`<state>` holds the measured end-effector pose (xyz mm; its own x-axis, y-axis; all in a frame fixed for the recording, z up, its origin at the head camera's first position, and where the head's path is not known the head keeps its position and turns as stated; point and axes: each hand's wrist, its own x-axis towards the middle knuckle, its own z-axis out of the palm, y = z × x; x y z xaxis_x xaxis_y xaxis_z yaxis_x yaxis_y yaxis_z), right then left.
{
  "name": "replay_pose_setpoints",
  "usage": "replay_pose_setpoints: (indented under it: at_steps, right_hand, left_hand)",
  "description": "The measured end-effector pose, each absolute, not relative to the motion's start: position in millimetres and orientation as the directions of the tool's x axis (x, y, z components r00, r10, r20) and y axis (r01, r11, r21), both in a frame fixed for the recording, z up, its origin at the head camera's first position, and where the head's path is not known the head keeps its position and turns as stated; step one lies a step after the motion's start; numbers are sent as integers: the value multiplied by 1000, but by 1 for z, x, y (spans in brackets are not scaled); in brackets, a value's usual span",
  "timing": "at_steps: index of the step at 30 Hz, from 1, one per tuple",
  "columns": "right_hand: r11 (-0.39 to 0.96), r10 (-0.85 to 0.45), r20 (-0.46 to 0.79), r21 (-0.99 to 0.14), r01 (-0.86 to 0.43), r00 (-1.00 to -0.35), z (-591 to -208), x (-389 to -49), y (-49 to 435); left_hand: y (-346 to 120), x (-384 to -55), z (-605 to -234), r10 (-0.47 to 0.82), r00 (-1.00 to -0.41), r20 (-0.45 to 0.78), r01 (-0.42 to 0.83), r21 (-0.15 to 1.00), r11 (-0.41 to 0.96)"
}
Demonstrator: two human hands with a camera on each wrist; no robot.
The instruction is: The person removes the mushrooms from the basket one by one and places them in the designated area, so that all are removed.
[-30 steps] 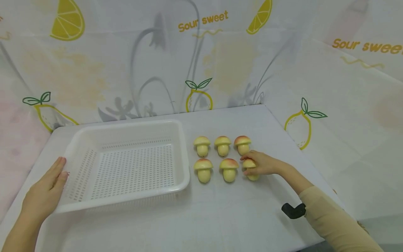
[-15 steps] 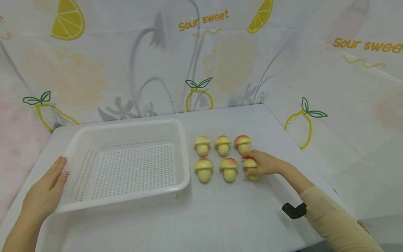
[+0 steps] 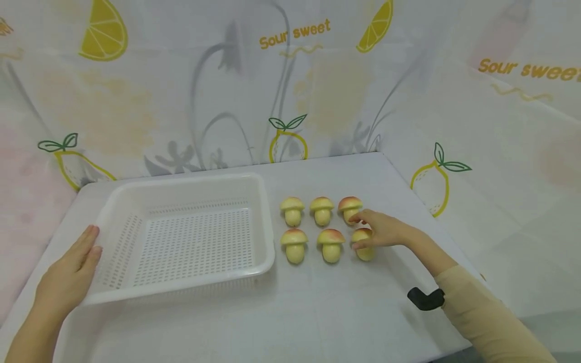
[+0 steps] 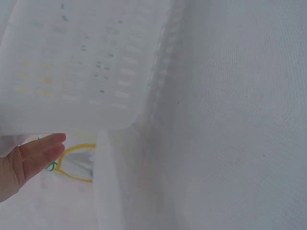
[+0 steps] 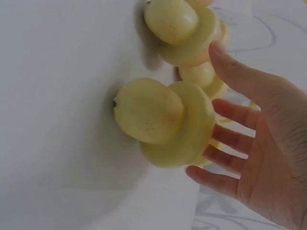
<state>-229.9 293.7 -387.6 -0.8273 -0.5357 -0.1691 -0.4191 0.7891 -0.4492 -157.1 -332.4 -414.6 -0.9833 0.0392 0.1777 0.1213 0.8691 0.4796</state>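
A white perforated plastic basket [image 3: 195, 247] stands on the left of the table. Along its left side, my left hand [image 3: 68, 275] lies with straight fingers at the rim; contact is unclear in the left wrist view. Several pale yellow toy mushrooms, some with reddish caps, lie right of the basket in two rows of three. Over the front-right mushroom [image 3: 364, 251] hovers my right hand [image 3: 383, 229], thumb and fingers spread apart. The right wrist view shows that mushroom [image 5: 153, 112] resting on the table, its cap close to the fingertips but not gripped.
A white cloth covers the table [image 3: 290, 317]. Behind and to the right hangs a printed curtain [image 3: 254, 91] with lemons and lettering. A black piece [image 3: 425, 299] sticks out by the right sleeve [image 3: 481, 312].
My right hand has loosened from the front-right mushroom and risen slightly, its fingers spreading. That mushroom stays in its row. My left hand keeps its place at the basket; the head view shifts slightly.
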Motion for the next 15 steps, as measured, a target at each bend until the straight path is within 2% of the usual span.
replay_pose_setpoints:
  at_steps: [15]
  right_hand:
    - [656,-680,-76,-509,-557,-730,-332,-252,237]
  left_hand:
    - [-328,-157,-400,68,-995,74,93,432,897]
